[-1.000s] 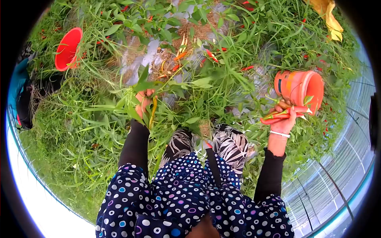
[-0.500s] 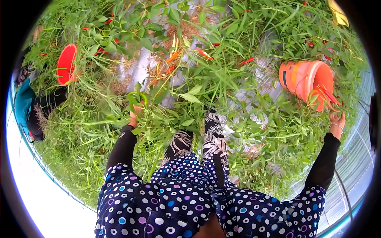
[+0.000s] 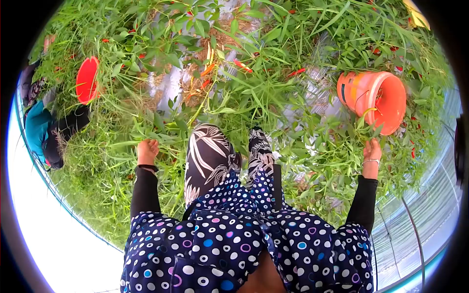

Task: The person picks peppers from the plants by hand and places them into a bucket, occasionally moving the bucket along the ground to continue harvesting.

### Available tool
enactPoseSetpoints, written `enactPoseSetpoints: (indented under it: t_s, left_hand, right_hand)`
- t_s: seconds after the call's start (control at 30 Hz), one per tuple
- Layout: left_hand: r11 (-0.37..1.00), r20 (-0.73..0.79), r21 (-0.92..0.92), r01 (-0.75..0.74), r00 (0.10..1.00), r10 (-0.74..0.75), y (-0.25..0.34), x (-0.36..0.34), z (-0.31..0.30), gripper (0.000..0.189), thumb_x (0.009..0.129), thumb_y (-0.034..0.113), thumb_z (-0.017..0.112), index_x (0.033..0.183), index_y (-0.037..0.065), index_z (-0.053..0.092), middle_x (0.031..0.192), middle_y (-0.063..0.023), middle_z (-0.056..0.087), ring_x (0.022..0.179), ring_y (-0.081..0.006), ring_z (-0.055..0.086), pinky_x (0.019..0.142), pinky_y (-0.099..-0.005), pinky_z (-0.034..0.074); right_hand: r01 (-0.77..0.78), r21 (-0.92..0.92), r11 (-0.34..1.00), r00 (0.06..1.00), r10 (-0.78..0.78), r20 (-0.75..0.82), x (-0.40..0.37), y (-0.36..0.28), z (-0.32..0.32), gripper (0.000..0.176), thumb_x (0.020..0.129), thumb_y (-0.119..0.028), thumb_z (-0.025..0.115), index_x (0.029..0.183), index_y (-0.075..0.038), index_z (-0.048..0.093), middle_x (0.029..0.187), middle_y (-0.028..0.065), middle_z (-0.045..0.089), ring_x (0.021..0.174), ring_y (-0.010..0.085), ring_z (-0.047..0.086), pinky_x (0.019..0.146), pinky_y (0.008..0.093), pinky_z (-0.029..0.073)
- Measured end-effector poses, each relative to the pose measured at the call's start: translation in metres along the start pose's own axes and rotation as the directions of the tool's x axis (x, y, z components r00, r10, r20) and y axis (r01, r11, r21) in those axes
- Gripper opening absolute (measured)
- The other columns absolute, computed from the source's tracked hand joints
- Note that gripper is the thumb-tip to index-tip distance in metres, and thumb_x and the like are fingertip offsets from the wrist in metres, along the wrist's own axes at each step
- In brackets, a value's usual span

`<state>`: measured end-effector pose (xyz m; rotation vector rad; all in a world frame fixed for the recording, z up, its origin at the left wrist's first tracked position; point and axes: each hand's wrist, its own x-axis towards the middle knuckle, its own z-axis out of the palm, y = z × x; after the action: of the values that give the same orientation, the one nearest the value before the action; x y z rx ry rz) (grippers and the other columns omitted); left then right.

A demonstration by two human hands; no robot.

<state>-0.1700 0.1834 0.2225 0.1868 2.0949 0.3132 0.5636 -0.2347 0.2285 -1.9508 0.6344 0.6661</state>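
Note:
My left hand (image 3: 147, 152) hovers over the weeds and pepper leaves at the left, its fingers loosely bent with nothing visible in them. On the right, my right hand (image 3: 372, 152) is palm up below the orange bucket (image 3: 349, 90), with fingers stretched toward the leaves at its rim. I see nothing held there. The bucket lies tilted with its mouth toward the right; inside, only bare wall shows, and its bottom is hidden. Red chili peppers (image 3: 243, 66) hang or lie among the plants ahead, with an orange chili pepper (image 3: 207, 70) nearby.
A red bucket (image 3: 87, 80) stands in the plants at the left. Beside it another person in a teal top (image 3: 38, 124) bends over. Pale plastic mulch (image 3: 171, 90) and dry straw show between rows. Something yellow (image 3: 416, 14) is at the upper right.
My left hand has drawn back from the leaves and the green curved pod beside it. Red chilies dropped into the bucket mouth have gone from sight. My right hand moved left; my left knee rose.

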Motion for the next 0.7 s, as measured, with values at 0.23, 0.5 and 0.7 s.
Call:
enactPoseSetpoints:
  t_s: [0.23,0.5,0.7]
  left_hand:
    - [0.701,0.115,0.432,-0.568,0.805,0.582,0.104,-0.025,0.040,0.038,0.078,0.012,0.055,0.115,0.005,0.051,0.079,-0.0013,0.058,0.069,-0.0094,0.055,0.049,-0.0217,0.035]
    - [0.039,0.728,0.495,-0.868,0.439,0.526,0.119,-0.058,0.274,0.027,0.079,0.011,0.056,0.104,0.001,0.058,0.094,-0.0087,0.063,0.085,-0.0157,0.059,0.077,-0.0263,0.044]
    - [-0.432,0.903,0.417,-0.800,0.312,0.294,0.072,-0.028,0.437,0.026,0.080,0.019,0.051,0.100,0.003,0.059,0.091,-0.0154,0.061,0.084,-0.0319,0.057,0.074,-0.0355,0.045]
  right_hand:
    - [0.097,-0.073,0.993,0.995,-0.098,-0.007,-0.013,-0.009,0.006,0.048,0.077,-0.022,0.059,0.121,-0.008,0.045,0.118,0.0038,0.050,0.111,0.0205,0.046,0.073,0.0331,0.035]
    - [0.252,-0.043,0.967,0.966,-0.248,0.077,-0.070,0.004,0.049,0.028,0.082,-0.012,0.054,0.109,-0.006,0.052,0.099,0.0043,0.059,0.083,0.0148,0.059,0.062,0.0219,0.039]
    - [0.066,0.147,0.987,0.917,-0.118,0.382,-0.111,0.045,0.198,0.019,0.084,-0.008,0.049,0.101,-0.003,0.055,0.092,0.0062,0.061,0.079,0.0154,0.061,0.066,0.0220,0.045]
